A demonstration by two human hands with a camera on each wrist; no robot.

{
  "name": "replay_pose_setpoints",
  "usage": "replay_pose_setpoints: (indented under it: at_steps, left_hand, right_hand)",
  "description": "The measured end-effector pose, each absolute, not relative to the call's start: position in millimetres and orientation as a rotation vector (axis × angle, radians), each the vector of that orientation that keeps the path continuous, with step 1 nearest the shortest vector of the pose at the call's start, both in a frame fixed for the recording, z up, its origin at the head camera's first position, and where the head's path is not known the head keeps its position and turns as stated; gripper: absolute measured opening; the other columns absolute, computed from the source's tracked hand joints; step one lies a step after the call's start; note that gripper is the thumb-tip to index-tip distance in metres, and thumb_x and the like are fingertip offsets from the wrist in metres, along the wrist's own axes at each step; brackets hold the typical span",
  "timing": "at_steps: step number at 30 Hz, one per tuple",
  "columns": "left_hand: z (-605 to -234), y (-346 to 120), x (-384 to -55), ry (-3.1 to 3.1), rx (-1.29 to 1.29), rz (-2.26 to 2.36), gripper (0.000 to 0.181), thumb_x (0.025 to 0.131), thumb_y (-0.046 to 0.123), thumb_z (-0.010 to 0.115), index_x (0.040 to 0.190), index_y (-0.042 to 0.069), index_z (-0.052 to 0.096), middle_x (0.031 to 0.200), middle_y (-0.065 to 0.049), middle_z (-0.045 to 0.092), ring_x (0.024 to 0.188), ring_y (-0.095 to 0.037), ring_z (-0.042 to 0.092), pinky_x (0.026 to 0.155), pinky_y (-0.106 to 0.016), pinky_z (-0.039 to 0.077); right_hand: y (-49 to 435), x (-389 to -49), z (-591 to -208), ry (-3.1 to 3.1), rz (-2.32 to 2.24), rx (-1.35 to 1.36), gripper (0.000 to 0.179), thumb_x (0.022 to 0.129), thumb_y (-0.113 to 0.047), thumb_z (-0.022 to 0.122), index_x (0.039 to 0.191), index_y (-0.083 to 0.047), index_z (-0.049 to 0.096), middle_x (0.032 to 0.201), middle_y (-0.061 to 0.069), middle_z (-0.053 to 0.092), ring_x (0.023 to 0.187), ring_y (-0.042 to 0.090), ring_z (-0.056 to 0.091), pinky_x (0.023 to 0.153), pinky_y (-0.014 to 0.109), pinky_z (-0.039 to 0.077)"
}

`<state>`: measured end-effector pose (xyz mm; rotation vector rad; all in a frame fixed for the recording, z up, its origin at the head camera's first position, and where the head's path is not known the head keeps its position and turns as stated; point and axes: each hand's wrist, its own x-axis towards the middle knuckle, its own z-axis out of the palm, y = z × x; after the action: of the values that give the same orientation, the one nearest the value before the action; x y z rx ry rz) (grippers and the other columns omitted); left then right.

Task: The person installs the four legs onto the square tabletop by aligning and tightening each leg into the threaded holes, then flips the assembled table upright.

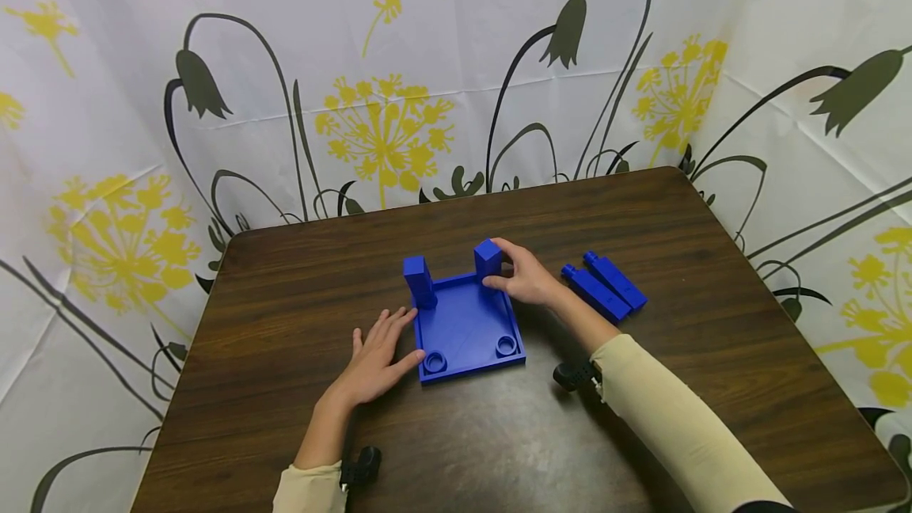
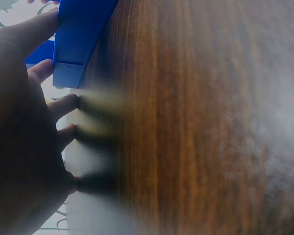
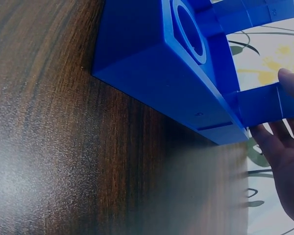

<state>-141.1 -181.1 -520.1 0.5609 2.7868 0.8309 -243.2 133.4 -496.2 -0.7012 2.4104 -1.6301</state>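
Observation:
A square blue tray-like base (image 1: pixel 466 323) with a low rim lies on the table, round sockets in its two near corners. One blue square post (image 1: pixel 419 279) stands at its far left corner, leaning slightly. At the far right corner my right hand (image 1: pixel 526 274) grips another blue post (image 1: pixel 488 258) between thumb and fingers; the right wrist view shows this post (image 3: pixel 260 105) upright at the base's edge. My left hand (image 1: pixel 378 359) lies spread along the base's left side, thumb and fingertips at the rim. In the left wrist view its fingers (image 2: pixel 63 105) are extended.
Two more blue posts (image 1: pixel 597 295) (image 1: pixel 617 282) lie side by side on the dark wooden table (image 1: pixel 299 283), right of my right hand, their round pegs pointing away. Behind the table hangs a white flower-patterned curtain (image 1: pixel 427 38).

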Motion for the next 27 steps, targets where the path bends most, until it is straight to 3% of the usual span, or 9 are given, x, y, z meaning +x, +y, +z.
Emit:
replay_pose_setpoints:
  at_steps: [9, 27]
  left_hand:
    - [-522.6, -181.2, -141.9, 2.786, 0.559, 0.828, 0.072, 0.096, 0.054, 0.054, 0.156, 0.029, 0.024, 0.161, -0.008, 0.023, 0.149, -0.034, 0.006, 0.103, -0.074, -0.006]
    - [-522.2, -180.1, -140.9, 2.795, 0.561, 0.835, 0.072, 0.096, 0.053, 0.055, 0.156, 0.026, 0.026, 0.161, -0.008, 0.024, 0.149, -0.035, 0.008, 0.103, -0.074, -0.005]
  right_hand:
    - [131.0, -240.9, -495.2, 2.456, -1.619, -0.666, 0.061, 0.086, -0.002, 0.074, 0.139, 0.000, 0.045, 0.126, 0.018, 0.059, 0.123, 0.032, 0.054, 0.097, 0.043, 0.048]
    - [128.7, -239.5, -500.7, 2.589, -1.607, -0.697, 0.054, 0.084, -0.009, 0.078, 0.131, -0.004, 0.052, 0.117, 0.013, 0.064, 0.115, 0.031, 0.060, 0.094, 0.047, 0.049]
